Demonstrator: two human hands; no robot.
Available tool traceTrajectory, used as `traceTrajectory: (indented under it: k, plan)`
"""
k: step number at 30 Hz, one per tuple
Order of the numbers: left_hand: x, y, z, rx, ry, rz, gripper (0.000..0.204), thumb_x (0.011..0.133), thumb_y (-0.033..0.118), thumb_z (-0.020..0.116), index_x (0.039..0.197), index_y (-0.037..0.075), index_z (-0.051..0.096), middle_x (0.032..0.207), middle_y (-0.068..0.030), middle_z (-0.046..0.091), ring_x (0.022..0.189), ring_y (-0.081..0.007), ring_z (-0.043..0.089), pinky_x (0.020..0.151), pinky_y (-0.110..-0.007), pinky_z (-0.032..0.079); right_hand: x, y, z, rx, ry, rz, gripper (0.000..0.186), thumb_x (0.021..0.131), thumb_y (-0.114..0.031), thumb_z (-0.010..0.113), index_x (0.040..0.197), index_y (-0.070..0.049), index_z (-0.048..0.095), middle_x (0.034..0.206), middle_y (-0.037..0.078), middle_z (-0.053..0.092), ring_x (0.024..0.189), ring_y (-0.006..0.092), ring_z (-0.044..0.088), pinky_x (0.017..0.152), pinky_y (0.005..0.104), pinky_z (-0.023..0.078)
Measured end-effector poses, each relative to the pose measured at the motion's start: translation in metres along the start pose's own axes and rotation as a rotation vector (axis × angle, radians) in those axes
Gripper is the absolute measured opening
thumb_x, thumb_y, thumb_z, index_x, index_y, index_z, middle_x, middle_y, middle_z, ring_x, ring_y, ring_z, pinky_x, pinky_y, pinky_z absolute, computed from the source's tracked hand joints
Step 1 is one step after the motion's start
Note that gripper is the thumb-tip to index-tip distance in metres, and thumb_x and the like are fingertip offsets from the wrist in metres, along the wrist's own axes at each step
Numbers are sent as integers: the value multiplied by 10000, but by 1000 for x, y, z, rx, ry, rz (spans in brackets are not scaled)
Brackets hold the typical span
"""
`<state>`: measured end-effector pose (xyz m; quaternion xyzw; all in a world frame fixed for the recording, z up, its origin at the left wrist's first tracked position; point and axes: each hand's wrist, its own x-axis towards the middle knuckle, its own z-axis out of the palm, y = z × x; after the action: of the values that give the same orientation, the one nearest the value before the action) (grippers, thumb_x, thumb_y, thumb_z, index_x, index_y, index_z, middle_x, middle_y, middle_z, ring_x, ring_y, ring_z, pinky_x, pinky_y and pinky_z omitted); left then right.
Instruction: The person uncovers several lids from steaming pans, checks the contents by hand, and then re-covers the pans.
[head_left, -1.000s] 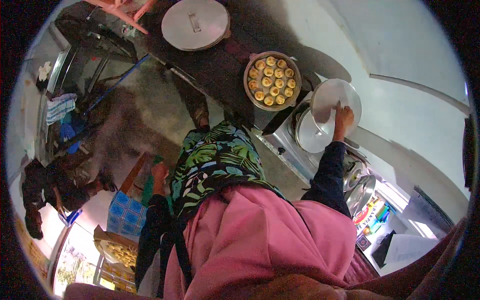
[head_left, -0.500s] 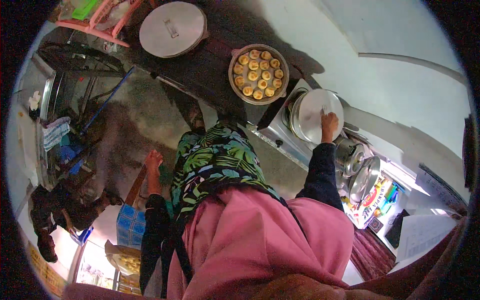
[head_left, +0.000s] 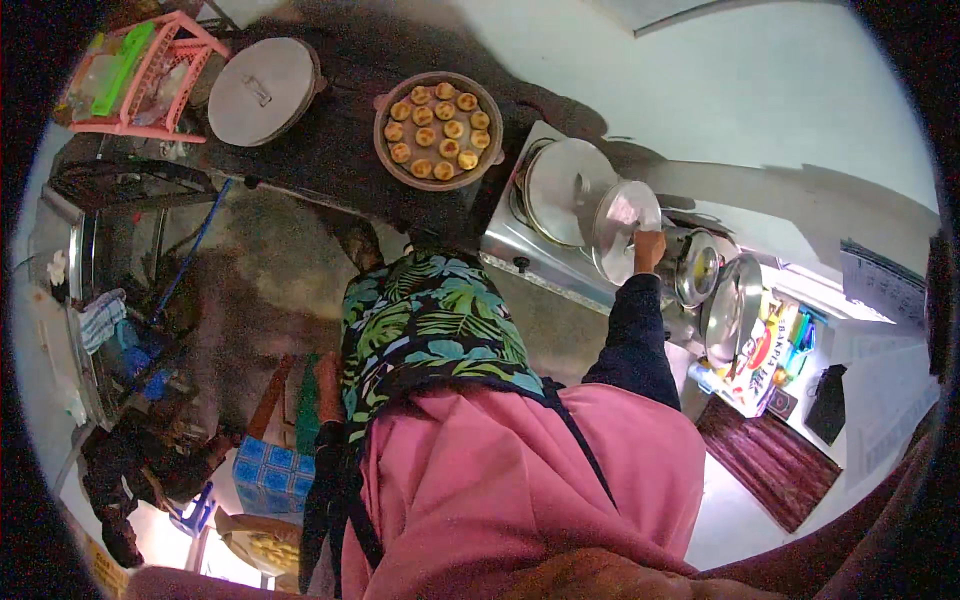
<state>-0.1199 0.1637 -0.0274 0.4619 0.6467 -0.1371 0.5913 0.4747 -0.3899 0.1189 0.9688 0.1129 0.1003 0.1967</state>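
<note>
My right hand (head_left: 650,246) is closed at the middle of a round silver lid (head_left: 622,212), which stands tilted beside the stove. Just left of it, a covered round pan with a flat grey lid (head_left: 566,195) sits on the silver gas stove (head_left: 503,226). The tilted lid overlaps the right edge of that pan. My left hand (head_left: 328,383) hangs low at my left side, next to my leafy-patterned clothing (head_left: 430,320); it is dark and its fingers are unclear. Left of the stove, a round pan (head_left: 492,120) holds several browned round pastries (head_left: 445,111).
Another flat-lidded pan (head_left: 255,95) and a pink plastic rack (head_left: 140,128) stand at the far left of the dark counter (head_left: 340,165). Several metal pots (head_left: 735,310) line the right side. At lower left are a dark-clothed person (head_left: 150,450) and a blue checked cloth (head_left: 270,475).
My right hand has drawn the lid off to the right, so the lidded pan beneath shows more fully. My left hand has moved in toward my leg. The view has shifted.
</note>
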Motion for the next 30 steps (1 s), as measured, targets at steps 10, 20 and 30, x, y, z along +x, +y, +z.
traceTrajectory:
  k: [10,20,30]
  plan:
    - [-9,-53,17,8,90,381,324,832,288,548,1073,73,584,985,-85,587,844,-223,580,738,-385,456,-13,-122,-30,347,-337,-451,167,748,-204,587,641,-85,632,643,105,612,619,264,610,545,442,455]
    - [-67,-67,127,-569,407,362,330,871,340,523,1043,62,568,1042,-72,577,871,-208,572,778,-361,443,42,-301,-63,667,-639,-1028,144,739,-194,581,681,-72,630,680,118,614,649,287,606,562,436,459]
    - [-188,-94,171,-361,777,230,265,837,308,588,826,45,613,804,-71,608,690,-190,574,616,-340,448,29,-452,-124,639,-745,-1481,136,730,-184,574,720,-58,627,716,131,616,678,309,601,580,429,463]
